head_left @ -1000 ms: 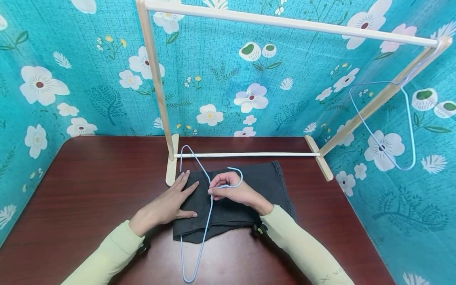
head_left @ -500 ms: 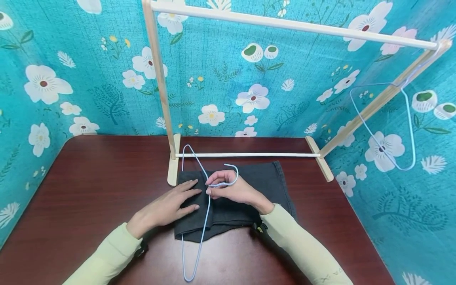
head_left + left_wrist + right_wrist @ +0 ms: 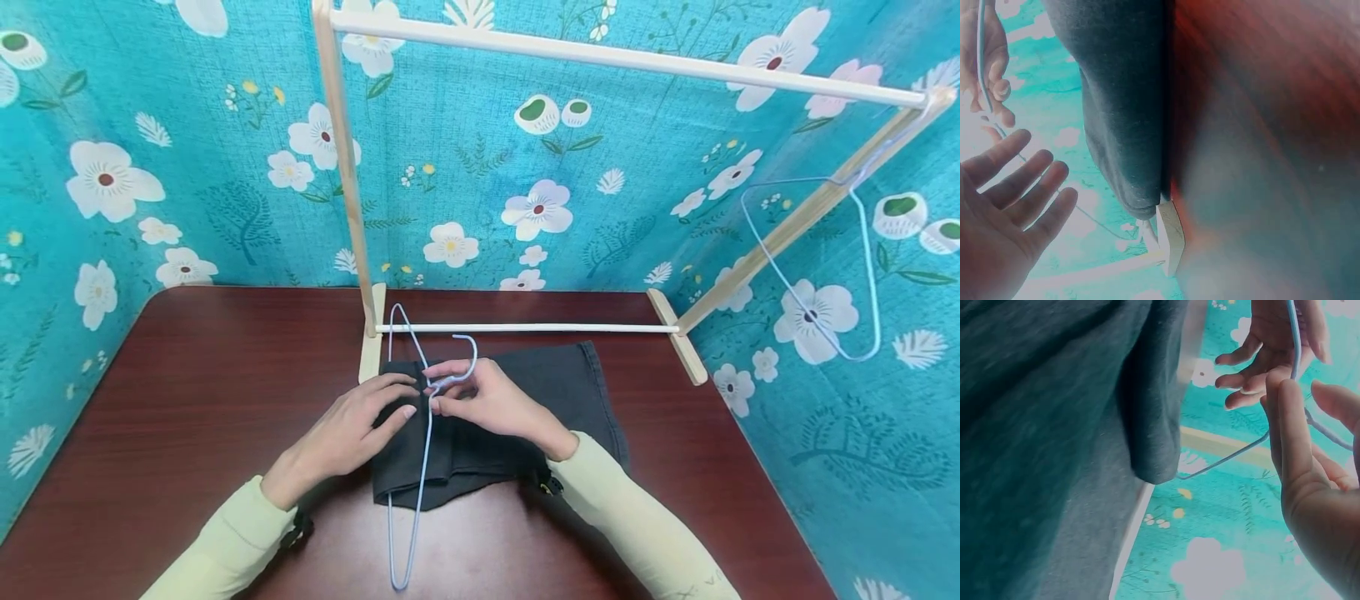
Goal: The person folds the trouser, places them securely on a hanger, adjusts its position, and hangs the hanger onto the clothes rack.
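Note:
Black trousers (image 3: 551, 379) lie flat on the table, their left end folded over through a light-blue wire hanger (image 3: 1297, 344). My right hand (image 3: 495, 406) pinches the hanger at the neck below its hook, holding that side raised off the cloth. Close by on the left, my left hand (image 3: 348, 433) is poised at the folded part with fingers spread and loosely bent. In the left wrist view, my left hand (image 3: 997, 237) has nothing in its grasp. The right wrist view shows my right hand (image 3: 1310, 481) with fingertips and thumb at the wire, beside the rounded trouser fold (image 3: 1157, 425).
A wooden rack stands behind, with a white top rod (image 3: 622, 56) and a low crossbar (image 3: 525, 328). A second wire hanger (image 3: 872, 275) hangs at its right end. A teal flowered curtain (image 3: 465, 225) surrounds the dark red table (image 3: 225, 358).
My right hand has drawn the hanger's neck and hook leftward, tilting the hanger more upright. My left hand's fingers, earlier spread flat on the fold, have bent and lifted.

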`<state>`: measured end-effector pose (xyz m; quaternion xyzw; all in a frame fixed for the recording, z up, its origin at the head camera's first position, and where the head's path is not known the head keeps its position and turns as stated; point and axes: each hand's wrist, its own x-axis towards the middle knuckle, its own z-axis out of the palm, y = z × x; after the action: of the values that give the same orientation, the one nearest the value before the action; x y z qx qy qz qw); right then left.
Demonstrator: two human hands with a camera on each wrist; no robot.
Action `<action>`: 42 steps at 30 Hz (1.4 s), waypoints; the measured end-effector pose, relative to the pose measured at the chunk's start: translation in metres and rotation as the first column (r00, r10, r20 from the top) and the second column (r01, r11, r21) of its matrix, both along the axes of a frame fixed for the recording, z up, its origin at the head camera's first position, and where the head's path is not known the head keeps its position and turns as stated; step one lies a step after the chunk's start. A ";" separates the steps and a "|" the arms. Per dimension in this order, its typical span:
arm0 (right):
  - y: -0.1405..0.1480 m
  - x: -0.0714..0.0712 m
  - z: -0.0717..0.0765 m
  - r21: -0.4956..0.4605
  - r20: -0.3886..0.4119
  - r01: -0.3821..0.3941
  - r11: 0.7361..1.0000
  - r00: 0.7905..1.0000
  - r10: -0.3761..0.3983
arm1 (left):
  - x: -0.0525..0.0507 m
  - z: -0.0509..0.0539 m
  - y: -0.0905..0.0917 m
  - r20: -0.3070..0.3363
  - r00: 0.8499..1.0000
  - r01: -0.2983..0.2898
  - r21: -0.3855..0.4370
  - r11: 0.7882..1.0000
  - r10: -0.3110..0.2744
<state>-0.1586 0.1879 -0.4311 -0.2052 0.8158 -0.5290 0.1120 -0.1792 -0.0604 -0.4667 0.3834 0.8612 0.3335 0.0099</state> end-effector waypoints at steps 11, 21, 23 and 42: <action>-0.020 0.011 0.017 0.077 -0.093 -0.014 0.997 0.995 0.021 | 0.002 0.002 0.000 0.024 0.999 -0.047 0.148 0.988 0.044; -0.038 0.013 0.031 0.368 -0.254 -0.092 0.925 0.947 0.195 | 0.004 -0.003 -0.011 -0.008 0.995 -0.099 0.220 0.971 0.103; -0.040 0.012 0.032 0.397 -0.261 -0.093 0.913 0.942 0.209 | 0.004 -0.006 -0.014 -0.008 0.993 -0.116 0.234 0.965 0.121; 0.002 -0.009 -0.016 0.566 0.053 0.171 0.807 0.969 -0.243 | 0.007 -0.009 -0.032 -0.016 0.926 -0.357 0.278 0.892 0.376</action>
<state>-0.1673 0.1899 -0.4473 -0.0405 0.9432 -0.2891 0.1585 -0.1725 -0.0919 -0.4760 0.2231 0.8642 0.4302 -0.1353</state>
